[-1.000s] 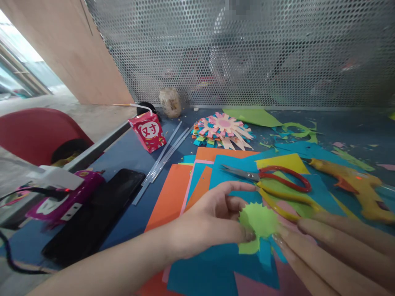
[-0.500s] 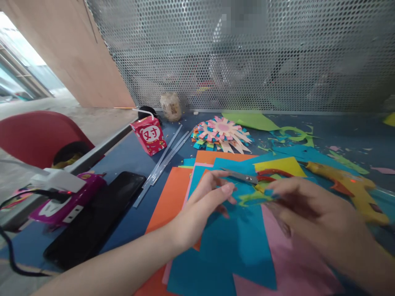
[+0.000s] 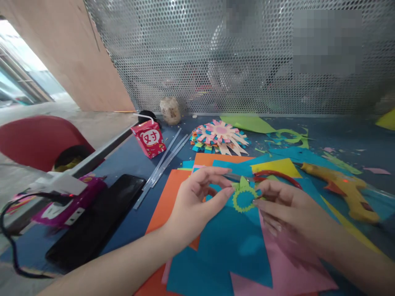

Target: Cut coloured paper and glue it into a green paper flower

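Observation:
Between my two hands is a light green paper ring (image 3: pixel 236 202) with a jagged outer edge and a pointed piece on top. My left hand (image 3: pixel 202 199) pinches its left side between thumb and forefinger. The thumb and fingers of my right hand (image 3: pixel 285 205) are closed on its right side. Just behind lie scissors with red handles (image 3: pixel 277 174), partly covered by the ring and my right fingers. Under both hands are overlapping sheets, among them blue paper (image 3: pixel 234 246), orange paper (image 3: pixel 163 205) and pink paper (image 3: pixel 296 263).
A yellow glue gun (image 3: pixel 348 185) with a lit red light lies right. Clear glue sticks (image 3: pixel 166 160), a red drink box (image 3: pixel 149 137) and a black phone (image 3: pixel 98 222) are left. Layered paper rosettes (image 3: pixel 220 131) and green scraps (image 3: pixel 290 137) lie behind, before a perforated metal panel (image 3: pixel 185 49).
My right hand has moved slightly left, bringing the green ring up to my left fingertips. My left fingers, apart before, now pinch its edge. The ring has turned to face me.

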Motion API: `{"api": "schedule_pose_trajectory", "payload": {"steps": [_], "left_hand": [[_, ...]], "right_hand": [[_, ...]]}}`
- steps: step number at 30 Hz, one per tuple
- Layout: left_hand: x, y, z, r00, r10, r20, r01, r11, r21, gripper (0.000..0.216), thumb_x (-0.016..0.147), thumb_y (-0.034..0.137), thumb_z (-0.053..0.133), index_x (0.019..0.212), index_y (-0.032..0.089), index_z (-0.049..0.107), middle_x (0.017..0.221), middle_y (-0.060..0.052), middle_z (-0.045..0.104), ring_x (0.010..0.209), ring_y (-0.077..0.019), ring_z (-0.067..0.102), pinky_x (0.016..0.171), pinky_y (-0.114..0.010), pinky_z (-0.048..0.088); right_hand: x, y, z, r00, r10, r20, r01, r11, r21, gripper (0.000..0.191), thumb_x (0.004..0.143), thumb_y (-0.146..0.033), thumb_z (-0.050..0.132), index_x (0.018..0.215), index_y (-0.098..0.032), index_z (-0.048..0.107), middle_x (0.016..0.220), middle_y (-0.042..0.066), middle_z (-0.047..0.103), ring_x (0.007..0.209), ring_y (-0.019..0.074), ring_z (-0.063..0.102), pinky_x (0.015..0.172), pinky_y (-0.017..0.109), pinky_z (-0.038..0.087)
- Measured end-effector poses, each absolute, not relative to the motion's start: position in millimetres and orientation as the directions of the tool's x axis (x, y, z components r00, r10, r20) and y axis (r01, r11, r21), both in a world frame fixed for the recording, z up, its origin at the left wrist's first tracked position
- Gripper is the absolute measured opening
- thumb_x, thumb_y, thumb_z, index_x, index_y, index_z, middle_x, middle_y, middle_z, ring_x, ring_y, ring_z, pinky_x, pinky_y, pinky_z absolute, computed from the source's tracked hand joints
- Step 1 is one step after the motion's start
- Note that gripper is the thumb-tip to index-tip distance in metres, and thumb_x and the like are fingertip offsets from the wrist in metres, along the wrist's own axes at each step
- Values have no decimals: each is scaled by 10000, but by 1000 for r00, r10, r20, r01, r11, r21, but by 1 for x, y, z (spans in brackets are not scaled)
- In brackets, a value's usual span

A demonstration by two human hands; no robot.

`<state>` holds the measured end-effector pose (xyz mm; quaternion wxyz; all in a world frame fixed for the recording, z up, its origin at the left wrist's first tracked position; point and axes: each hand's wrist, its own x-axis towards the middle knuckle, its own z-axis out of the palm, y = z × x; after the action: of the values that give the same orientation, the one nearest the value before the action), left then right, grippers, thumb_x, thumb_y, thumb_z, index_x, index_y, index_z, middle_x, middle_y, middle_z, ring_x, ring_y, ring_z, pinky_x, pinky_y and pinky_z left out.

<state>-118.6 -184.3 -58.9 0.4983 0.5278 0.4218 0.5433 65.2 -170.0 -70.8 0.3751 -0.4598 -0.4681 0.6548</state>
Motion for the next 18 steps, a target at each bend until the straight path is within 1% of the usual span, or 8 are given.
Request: {"api": "schedule_pose_trajectory", "payload": {"steps": [4, 8, 13, 18], "left_hand": [[-117, -185, -58, 39, 986, 161, -74, -158, 985, 133, 746, 142, 650, 867, 187, 620, 768, 9, 624, 719, -88, 598, 592, -190, 443], [-116, -184, -59, 18, 986, 165, -64, -164, 984, 98, 729, 134, 656, 799, 182, 605, 789, 8, 625, 682, -79, 587, 571, -189, 435], [-116, -184, -60, 12, 991, 136, -59, -135, 989, 108, 716, 134, 663, 780, 181, 588, 688, 26, 598, 629, -80, 575, 546, -190, 421], [-116, -185, -58, 9, 993, 119, -45, -119, 992, 117, 705, 137, 670, 768, 177, 580, 672, 25, 601, 620, -83, 575, 538, -194, 413]], "right_hand": [[63, -171, -68, -310, 917, -253, 6, -264, -964, 361, 617, -419, 774, 745, -199, 519, 456, -89, 491, 343, 50, 411, 358, 181, 357], [64, -172, -69, -328, 913, -243, -15, -262, -965, 352, 635, -423, 763, 751, -210, 506, 449, -113, 468, 325, 44, 383, 347, 187, 374], [65, -171, -68, -346, 904, -250, -26, -276, -961, 325, 661, -401, 740, 747, -205, 496, 409, -125, 426, 322, 41, 363, 352, 181, 357], [65, -171, -67, -337, 904, -263, -5, -281, -960, 332, 660, -406, 742, 755, -201, 499, 439, -114, 436, 343, 40, 374, 353, 172, 345]]}}
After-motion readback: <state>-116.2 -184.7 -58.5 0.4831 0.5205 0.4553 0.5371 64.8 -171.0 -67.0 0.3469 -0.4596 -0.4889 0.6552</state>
